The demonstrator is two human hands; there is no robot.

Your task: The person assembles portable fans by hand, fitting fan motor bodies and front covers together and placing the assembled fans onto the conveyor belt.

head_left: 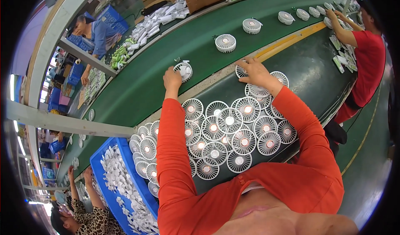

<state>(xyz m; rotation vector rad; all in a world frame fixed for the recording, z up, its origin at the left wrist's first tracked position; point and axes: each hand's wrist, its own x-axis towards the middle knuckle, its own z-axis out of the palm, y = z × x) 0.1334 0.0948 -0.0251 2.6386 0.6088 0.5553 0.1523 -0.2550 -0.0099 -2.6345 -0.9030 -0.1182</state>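
Observation:
My left hand (171, 80) is on the green belt, its fingers closed on the left rim of a white round fan housing (186, 75). Small white pieces lie inside that housing, and a bit of green shows at its far edge. My right hand (257, 73) reaches over the near worktop, thumb and fingers spanning a white fan grille (240, 71) beside the belt's edge. Under and around my right wrist are more grilles. A large overlapping pile of round white grilles (229, 120) with pale centre discs spreads between my forearms.
A blue bin (95, 163) of small white pieces stands left of the pile. Several fan units (225, 43) sit along the belt (137, 94). A co-worker in red (366, 47) works at the far right; others work at the left. A grey metal post (71, 120) crosses the left side.

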